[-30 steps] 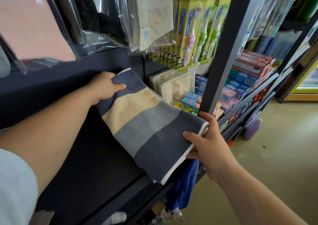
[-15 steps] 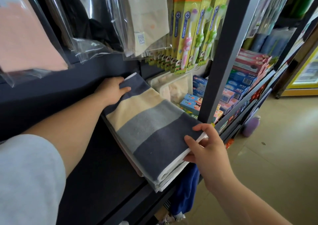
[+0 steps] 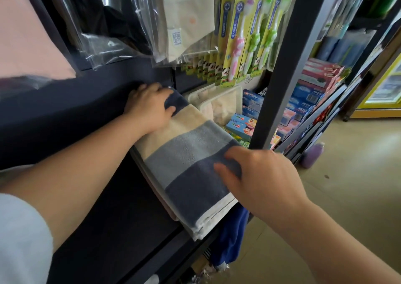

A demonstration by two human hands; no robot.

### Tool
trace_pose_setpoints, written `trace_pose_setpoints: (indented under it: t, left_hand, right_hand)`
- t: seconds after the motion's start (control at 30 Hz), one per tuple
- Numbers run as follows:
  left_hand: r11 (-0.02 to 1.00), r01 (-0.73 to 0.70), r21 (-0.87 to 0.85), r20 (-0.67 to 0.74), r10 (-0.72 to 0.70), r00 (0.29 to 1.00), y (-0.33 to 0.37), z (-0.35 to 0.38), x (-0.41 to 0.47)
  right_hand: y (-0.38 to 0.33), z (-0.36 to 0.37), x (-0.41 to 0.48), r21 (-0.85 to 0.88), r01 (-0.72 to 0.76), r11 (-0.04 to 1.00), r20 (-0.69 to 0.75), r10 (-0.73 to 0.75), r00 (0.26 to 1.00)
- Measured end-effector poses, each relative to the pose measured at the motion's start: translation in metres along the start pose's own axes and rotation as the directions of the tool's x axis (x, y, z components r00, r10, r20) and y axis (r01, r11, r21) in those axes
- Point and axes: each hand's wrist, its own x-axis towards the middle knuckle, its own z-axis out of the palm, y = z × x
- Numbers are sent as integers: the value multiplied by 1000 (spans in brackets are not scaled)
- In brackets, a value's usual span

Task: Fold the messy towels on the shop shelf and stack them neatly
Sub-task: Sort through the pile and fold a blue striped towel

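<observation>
Our left hand point(image 3: 149, 107) lies palm-down, fingers loose and gripping nothing, on the far end of the striped towel point(image 3: 186, 153), probably to pin it square on the dark shelf point(image 3: 112, 229). Folded flat atop paler towels point(image 3: 165, 205) at the shelf's front edge, it shows 4 bands: navy, cream, grey, navy. Our right hand point(image 3: 260, 175), fingers straight, presses the near navy band, likely smoothing it.

1. A short, loose sleeve of plain pale grey-white fabric point(image 3: 19, 240) covers the left upper arm at 8 o'clock in the view.
2. Past its rounded hem, the left forearm is bare up to the left hand point(image 3: 149, 107).
3. The right forearm, entering at 5 o'clock, is bare up to the right hand point(image 3: 260, 179).
</observation>
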Motion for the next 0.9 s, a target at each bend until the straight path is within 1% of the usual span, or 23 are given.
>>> trace_pose_setpoints:
  t: [0.03,0.07,0.1,0.13,0.2,0.27,0.3,0.4,0.6,0.7,0.8,0.83,0.9]
  left_hand:
    - [999,-37,-39,41,38,998,7,-1,0]
    - [996,-64,-64,112,71,991,14,-1,0]
    - [995,-76,-71,204,89,975,20,1,0]
    - [996,-67,-67,298,84,951,25,4,0]
    - [998,-5,-69,442,35,896,29,12,-2]
    - [993,60,-98,498,-4,867,28,20,-5]
    - [991,84,-107,507,-18,862,27,22,-7]
    - [986,130,-101,528,-57,847,23,25,-6]
    - [985,173,-27,538,-131,832,18,28,3]
    - [990,139,33,527,-135,839,26,24,1]
    - [993,61,99,459,-100,883,40,17,-5]
    - [996,56,75,441,-84,894,44,15,-8]
    - [994,90,-64,450,-52,891,47,14,-14]
  right_hand:
    - [-7,0,7,44,69,997,-65,-66,996]
    - [-13,1,16,94,126,988,-99,-117,988]
    - [-18,6,27,133,165,977,-80,-155,985]
    - [-21,12,37,144,173,974,-12,-173,985]
    - [-25,29,52,95,157,983,182,-172,968]
    - [-25,48,57,55,127,990,325,-138,936]
    - [-23,55,57,53,111,992,360,-123,925]
    - [-16,66,51,79,83,993,391,-107,914]
    - [-5,68,34,91,91,992,372,-118,921]
    - [-3,67,24,88,90,992,374,-117,920]
    - [-3,60,23,59,111,992,413,-125,902]
    - [-5,56,27,50,123,991,410,-133,902]
    - [-9,49,39,59,145,988,325,-156,933]
